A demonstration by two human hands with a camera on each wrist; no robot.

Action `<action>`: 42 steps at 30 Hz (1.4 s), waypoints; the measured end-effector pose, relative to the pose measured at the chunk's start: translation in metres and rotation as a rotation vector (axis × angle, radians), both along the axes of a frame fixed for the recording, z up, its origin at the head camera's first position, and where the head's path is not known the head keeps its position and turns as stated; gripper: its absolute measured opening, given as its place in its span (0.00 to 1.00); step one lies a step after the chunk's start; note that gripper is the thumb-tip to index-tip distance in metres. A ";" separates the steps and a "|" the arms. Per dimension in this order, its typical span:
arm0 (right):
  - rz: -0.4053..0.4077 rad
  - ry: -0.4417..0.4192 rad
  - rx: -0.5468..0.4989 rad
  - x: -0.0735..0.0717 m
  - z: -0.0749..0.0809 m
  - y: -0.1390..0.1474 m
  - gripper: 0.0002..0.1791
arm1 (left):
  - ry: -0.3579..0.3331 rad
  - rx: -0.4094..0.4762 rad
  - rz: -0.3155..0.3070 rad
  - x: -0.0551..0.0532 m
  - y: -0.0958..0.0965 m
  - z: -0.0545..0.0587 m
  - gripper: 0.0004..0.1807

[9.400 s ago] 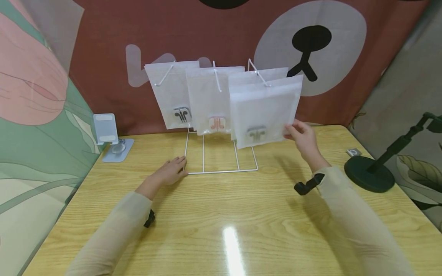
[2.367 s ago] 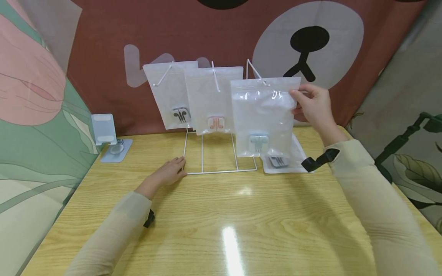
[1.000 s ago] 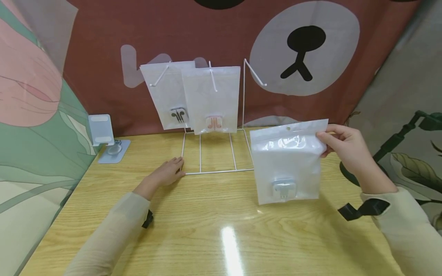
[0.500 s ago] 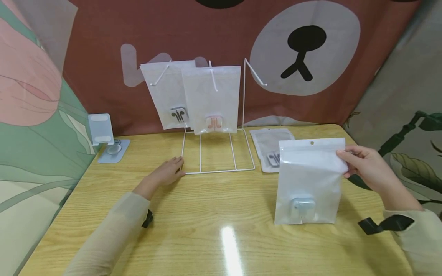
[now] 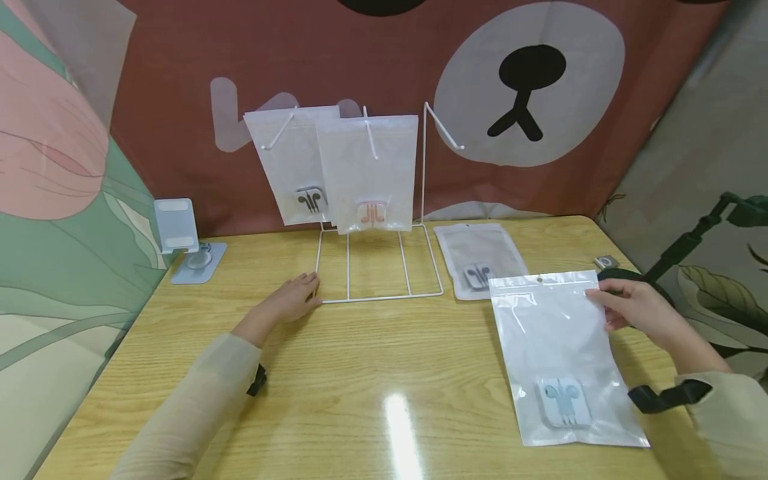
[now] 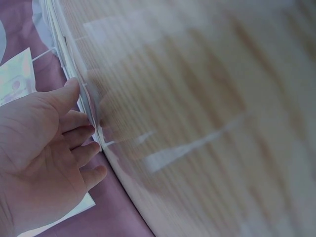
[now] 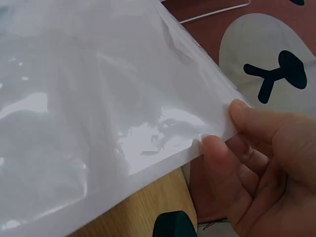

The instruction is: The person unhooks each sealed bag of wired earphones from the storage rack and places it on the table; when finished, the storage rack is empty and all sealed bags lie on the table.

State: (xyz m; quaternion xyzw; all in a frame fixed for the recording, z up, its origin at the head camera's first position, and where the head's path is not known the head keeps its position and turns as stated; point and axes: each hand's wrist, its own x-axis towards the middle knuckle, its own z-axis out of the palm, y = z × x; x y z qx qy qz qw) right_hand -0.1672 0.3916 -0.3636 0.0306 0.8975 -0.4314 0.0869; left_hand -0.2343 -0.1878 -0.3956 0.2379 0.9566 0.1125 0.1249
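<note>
My right hand (image 5: 639,310) pinches the upper right edge of a white zip bag (image 5: 564,340), thumb in front. Through the bag shows a square case with pale blue earphones (image 5: 564,402). The bag slants low over the right front of the table; the right wrist view shows the pinched edge of the bag (image 7: 113,123) up close. My left hand (image 5: 292,299), fingers relaxed, rests at the left front corner of a white wire rack (image 5: 384,299). Two hooks of the rack carry bags, one with black earphones (image 5: 312,200), one with pink earphones (image 5: 373,213). Its right hook (image 5: 444,127) is bare.
Another bag with dark earphones (image 5: 477,250) lies on the table right of the rack. A pale blue phone stand (image 5: 198,263) is at the back left. A dark green lamp (image 5: 684,247) and a small silver object (image 5: 606,262) stand at the right edge.
One bag from the right hook has come to lie beside the rack. My right hand has taken another off that hook and brought it down, right and nearer. My left hand has stayed at the rack.
</note>
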 end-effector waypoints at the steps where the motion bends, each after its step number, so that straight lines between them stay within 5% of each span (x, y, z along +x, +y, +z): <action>1: 0.009 -0.017 0.016 -0.001 -0.003 0.002 0.30 | 0.001 0.001 -0.001 0.000 0.000 0.000 0.31; 7: 0.042 -0.113 0.143 -0.001 -0.015 0.007 0.38 | 0.001 0.007 -0.001 -0.001 0.000 -0.001 0.30; 20: 0.130 -0.190 0.287 -0.003 -0.035 0.019 0.26 | -0.015 -0.004 0.005 -0.002 0.001 0.002 0.31; 36: 0.112 -0.207 0.318 -0.011 -0.028 0.017 0.23 | -0.014 -0.007 0.011 -0.002 0.001 0.000 0.31; 42: 0.142 -0.142 0.302 -0.018 -0.010 0.015 0.23 | -0.020 -0.009 0.010 -0.002 0.001 0.000 0.31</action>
